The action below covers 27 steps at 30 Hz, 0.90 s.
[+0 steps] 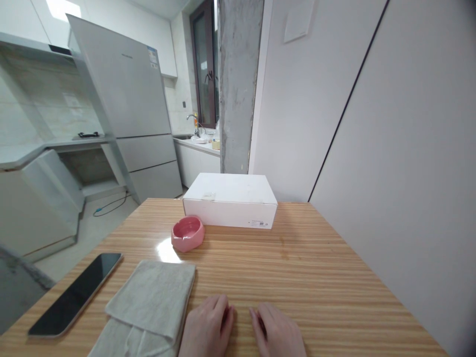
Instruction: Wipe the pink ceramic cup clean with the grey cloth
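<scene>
Both my hands rest palm down on the striped wooden table (316,267) at the near edge, almost touching each other. My left hand (208,325) lies flat with its fingers stretched forward, right beside a folded grey-beige cloth (154,300). My right hand (277,329) lies the same way, holding nothing. Beyond the cloth stands a small pink bowl (188,233). Behind it is a shut white cardboard box (230,198).
A dark phone (76,292) lies face up near the table's left edge. A white wall runs along the right side. Past the table are a grey pillar (236,84), a large fridge (126,99), a kitchen counter with a sink (195,141), and a cable on the floor.
</scene>
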Available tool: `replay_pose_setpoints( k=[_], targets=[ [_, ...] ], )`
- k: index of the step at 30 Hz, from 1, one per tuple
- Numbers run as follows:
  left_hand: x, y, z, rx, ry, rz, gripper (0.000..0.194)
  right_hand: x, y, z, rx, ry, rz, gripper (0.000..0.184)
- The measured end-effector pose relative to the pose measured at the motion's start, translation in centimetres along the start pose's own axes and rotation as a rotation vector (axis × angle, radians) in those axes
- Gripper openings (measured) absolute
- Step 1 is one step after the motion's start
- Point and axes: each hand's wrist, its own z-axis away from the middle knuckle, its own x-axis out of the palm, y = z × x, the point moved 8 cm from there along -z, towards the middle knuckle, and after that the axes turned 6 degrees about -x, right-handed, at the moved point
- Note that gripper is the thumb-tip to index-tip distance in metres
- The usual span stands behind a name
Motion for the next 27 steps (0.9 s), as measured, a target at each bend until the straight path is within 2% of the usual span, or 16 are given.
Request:
replay_pose_setpoints(
  k=[6,13,18,22,25,27],
  targets=[
    [-0.1,0.1,-0.1,-0.008,-0.016,0.01,0.019,-0.6,-0.3,-0.6,-0.009,0.042,0.004,0.048],
    [0.4,0.2,-0.2,-0.006,-0.121,-0.013,0.017,-0.4,-0.1,-0.3,-0.001,0.014,-0.002,0.046],
    [1.0,0.3,-0.2,-0.01,-0.141,-0.024,0.017,-0.2,-0.1,-0.3,-0.009,0.011,-0.002,0.047],
    [0.6,0.4,-0.5,-0.135,-0.185,-0.049,0.016,-0.5,-0.5,-0.5,-0.033,0.016,0.014,0.052],
    [-0.5,-0.3,-2.3,-0.155,-0.331,0.182,0.02,-0.5,-0.6,-0.5,-0.045,-0.012,0.013,0.053],
    [-2.0,-1.9,-4.8,-0.117,-0.348,0.415,0.024,-0.5,-0.6,-0.4,-0.034,-0.021,0.005,0.052]
  ],
)
